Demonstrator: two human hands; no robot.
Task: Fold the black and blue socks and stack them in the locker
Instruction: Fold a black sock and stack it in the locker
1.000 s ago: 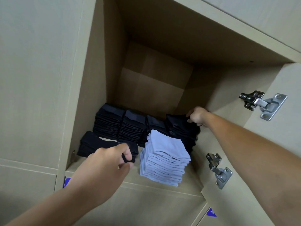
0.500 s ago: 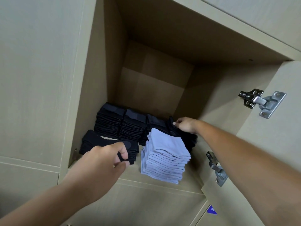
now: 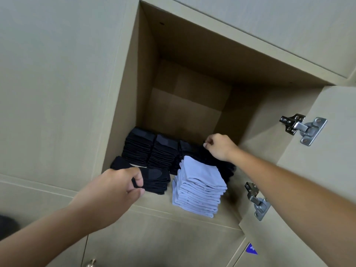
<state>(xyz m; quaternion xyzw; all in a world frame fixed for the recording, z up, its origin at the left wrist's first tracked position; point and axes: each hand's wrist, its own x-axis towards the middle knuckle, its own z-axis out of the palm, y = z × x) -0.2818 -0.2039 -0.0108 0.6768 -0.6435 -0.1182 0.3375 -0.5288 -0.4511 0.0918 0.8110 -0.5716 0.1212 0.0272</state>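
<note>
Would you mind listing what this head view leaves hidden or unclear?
- Left hand covers part of the front black sock stack.
- Right hand and the blue sock stack hide much of the right rear black stack.
- Dark shape at the left edge: cut off, blurred.

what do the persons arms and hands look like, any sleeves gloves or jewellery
Both arms are bare from the frame edge to the fingers: no sleeves, gloves, watch or bracelets show. The left hand and right hand carry no visible rings. Fingernails are short and unpainted where they can be seen, as on the right hand's fingertips. No markings show on either forearm.
</note>
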